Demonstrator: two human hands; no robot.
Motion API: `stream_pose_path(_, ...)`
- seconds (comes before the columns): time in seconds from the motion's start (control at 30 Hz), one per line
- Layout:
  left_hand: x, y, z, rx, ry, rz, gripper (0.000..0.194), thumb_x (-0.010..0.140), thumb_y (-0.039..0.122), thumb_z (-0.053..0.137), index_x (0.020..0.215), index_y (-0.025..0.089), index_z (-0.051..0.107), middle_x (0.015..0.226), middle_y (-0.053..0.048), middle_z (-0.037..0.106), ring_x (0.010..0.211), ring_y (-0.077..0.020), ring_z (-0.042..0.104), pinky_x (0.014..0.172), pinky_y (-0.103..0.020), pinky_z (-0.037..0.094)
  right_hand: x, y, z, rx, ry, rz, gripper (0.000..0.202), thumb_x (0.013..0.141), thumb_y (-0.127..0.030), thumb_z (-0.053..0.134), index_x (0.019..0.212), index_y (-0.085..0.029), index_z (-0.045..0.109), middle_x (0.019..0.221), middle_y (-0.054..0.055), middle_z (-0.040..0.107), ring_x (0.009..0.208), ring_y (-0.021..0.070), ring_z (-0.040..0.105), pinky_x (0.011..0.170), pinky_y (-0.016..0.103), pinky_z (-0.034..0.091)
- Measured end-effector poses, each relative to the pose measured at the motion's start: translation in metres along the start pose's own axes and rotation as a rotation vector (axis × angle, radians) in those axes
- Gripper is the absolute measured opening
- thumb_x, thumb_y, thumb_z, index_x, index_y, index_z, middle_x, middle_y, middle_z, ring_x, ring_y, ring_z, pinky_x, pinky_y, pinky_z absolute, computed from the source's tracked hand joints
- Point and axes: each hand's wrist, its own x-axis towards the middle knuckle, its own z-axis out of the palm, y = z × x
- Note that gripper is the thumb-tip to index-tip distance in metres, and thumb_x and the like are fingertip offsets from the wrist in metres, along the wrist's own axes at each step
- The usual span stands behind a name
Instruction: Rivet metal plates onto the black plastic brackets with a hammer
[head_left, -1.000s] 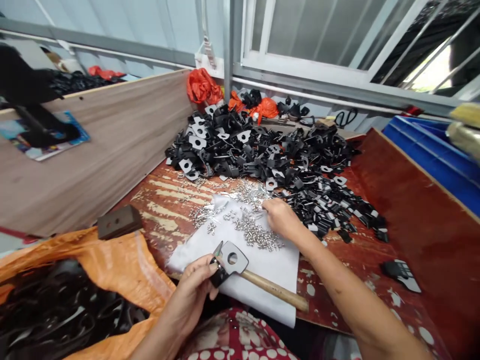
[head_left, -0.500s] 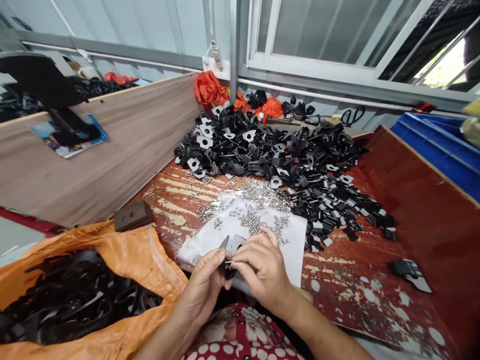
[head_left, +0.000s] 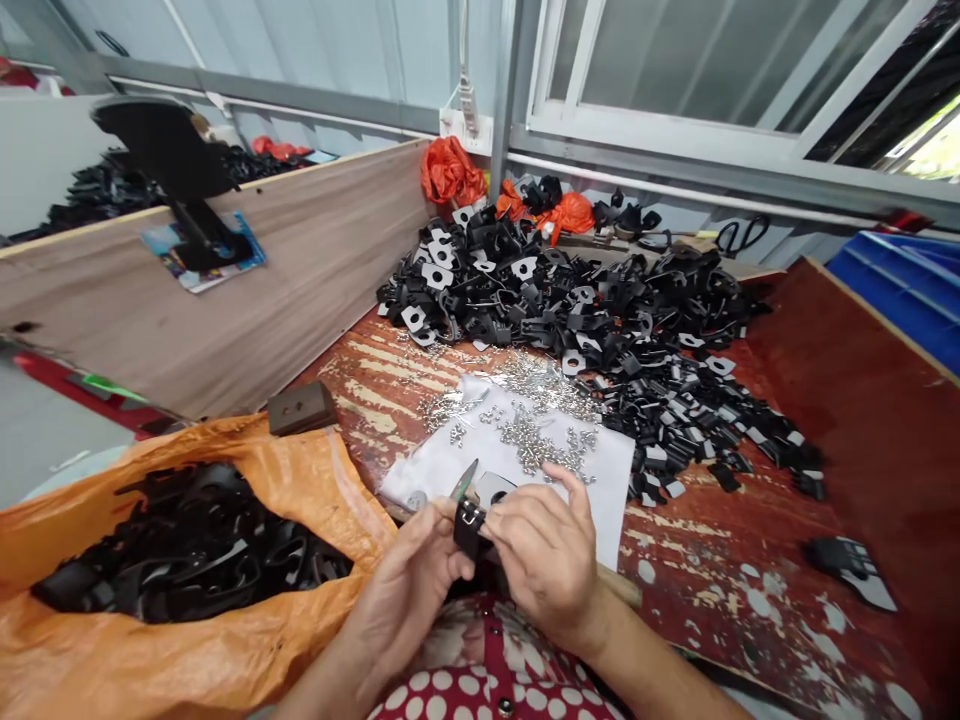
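My left hand [head_left: 411, 565] is closed on a small black plastic part [head_left: 468, 532], which has small metallic pieces showing at its upper edge. A pointed, thin greenish-grey piece [head_left: 465, 480] sticks up beside the left fingertips; I cannot tell whether it belongs to the part. My right hand [head_left: 546, 545] pinches at the right side of the same part, thumb and forefinger together, other fingers bent. What lies between the right fingertips is hidden. Just behind the hands is a grey-black plate with a round hole [head_left: 495, 487]. Small shiny metal pieces [head_left: 529, 440] lie on a white sheet [head_left: 611, 490].
Black plastic parts [head_left: 540, 290] are heaped across the back of the worn red table [head_left: 697, 560]. At left an orange sack [head_left: 345, 500] holds black parts, beside a brown block [head_left: 301, 408]. Wooden boards [head_left: 337, 220] flank the table; a blue crate [head_left: 900, 290] stands right.
The view has swung left. The black part is now turned so its metallic edge shows, and the right fingers have come against its side; a thin metal pin showed at them before.
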Motion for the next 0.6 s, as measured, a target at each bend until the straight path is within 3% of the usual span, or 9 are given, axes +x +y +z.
stream_pose_path(0.1, -0.015, -0.001, -0.019, 0.24, 0.011, 0.093, 0.036, 0.073, 0.037, 0.088, 0.098, 0.025, 0.065, 0.089, 0.001, 0.066, 0.076, -0.0164, 0.062, 0.066, -0.025, 0.054, -0.007, -0.004, 0.006, 0.015, -0.037, 0.003, 0.017, 0.095, -0.009, 0.051, 0.091, -0.023, 0.06, 0.083, -0.001, 0.07, 0.084, 0.0176, 0.062, 0.114, 0.052, 0.027)
stream_pose_path(0.17, -0.025, 0.002, -0.033, 0.567, 0.074, 0.198, 0.038, 0.076, 0.033, 0.085, 0.107, 0.027, 0.064, 0.101, -0.002, 0.07, 0.093, -0.022, 0.066, 0.08, -0.028, 0.054, -0.014, -0.001, 0.01, 0.009, -0.182, 0.004, 0.013, 0.095, -0.011, 0.053, 0.093, -0.022, 0.059, 0.083, 0.0, 0.067, 0.083, 0.0184, 0.06, 0.106, 0.047, 0.036)
stream_pose_path(0.27, -0.038, 0.014, -0.052, 0.88, 0.199, 0.243, 0.035, 0.089, 0.046, 0.068, 0.117, 0.025, 0.066, 0.105, -0.006, 0.072, 0.106, -0.028, 0.065, 0.093, -0.033, 0.049, -0.03, 0.017, 0.011, -0.206, -0.376, 0.131, 0.015, 0.087, -0.019, 0.07, 0.097, -0.02, 0.059, 0.09, 0.006, 0.065, 0.085, 0.0234, 0.059, 0.084, 0.04, 0.046)
stream_pose_path(0.33, -0.04, 0.02, -0.059, 0.933, 0.253, 0.221, 0.033, 0.092, 0.053, 0.059, 0.11, 0.026, 0.068, 0.09, -0.002, 0.071, 0.092, -0.0269, 0.065, 0.083, -0.032, 0.05, -0.043, 0.033, 0.009, -0.368, -0.448, 0.209, 0.023, 0.082, -0.022, 0.077, 0.092, -0.02, 0.057, 0.091, 0.008, 0.064, 0.085, 0.0256, 0.06, 0.075, 0.037, 0.046)
stream_pose_path(0.43, -0.026, 0.014, -0.059, 0.945, 0.237, 0.266, 0.033, 0.095, 0.054, 0.054, 0.096, 0.025, 0.068, 0.077, 0.001, 0.064, 0.075, -0.023, 0.061, 0.069, -0.029, 0.048, -0.06, 0.048, 0.005, -0.383, -0.557, 0.27, 0.016, 0.086, -0.02, 0.07, 0.089, -0.021, 0.055, 0.082, 0.004, 0.064, 0.073, 0.0217, 0.063, 0.062, 0.03, 0.044)
stream_pose_path(0.5, -0.01, 0.004, -0.055, 0.946, 0.203, 0.303, 0.033, 0.095, 0.052, 0.053, 0.094, 0.023, 0.069, 0.07, 0.002, 0.059, 0.067, -0.0215, 0.056, 0.063, -0.028, 0.045, -0.063, 0.048, -0.003, -0.314, -0.605, 0.316, 0.01, 0.09, -0.016, 0.061, 0.098, -0.02, 0.057, 0.071, -0.001, 0.064, 0.06, 0.0187, 0.062, 0.053, 0.028, 0.041)
stream_pose_path(0.6, 0.009, -0.009, -0.048, 0.969, 0.183, 0.322, 0.033, 0.096, 0.045, 0.052, 0.095, 0.021, 0.074, 0.065, 0.001, 0.059, 0.065, -0.0221, 0.055, 0.063, -0.03, 0.043, -0.06, 0.038, -0.021, -0.184, -0.538, 0.281, 0.035, 0.095, -0.015, 0.05, 0.129, -0.022, 0.055, 0.074, -0.001, 0.069, 0.06, 0.0178, 0.065, 0.054, 0.027, 0.044)
